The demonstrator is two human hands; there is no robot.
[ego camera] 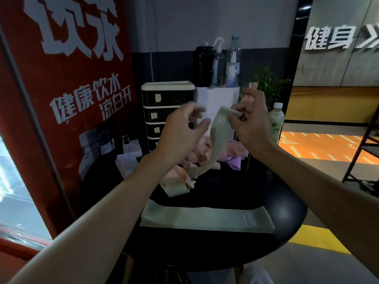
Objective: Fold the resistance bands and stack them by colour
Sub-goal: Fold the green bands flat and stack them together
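A red banner (67, 78) fills the left of frame. At centre the left hand (182, 130) is blurred, fingers curled; whether it grips anything cannot be told. The right hand (252, 121) pinches the top of a green band (217, 138), which hangs down to a pink and purple heap (235, 152) partly hidden behind both hands. A folded green stack (205, 219) lies lower centre on the round black table (287, 201).

left hand (180, 130) blurred, grasp unclear, pink bands (181, 174) partly hidden

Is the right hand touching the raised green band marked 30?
Touching. The head view shows the right hand pinching the top edge of the green band between thumb and fingers.
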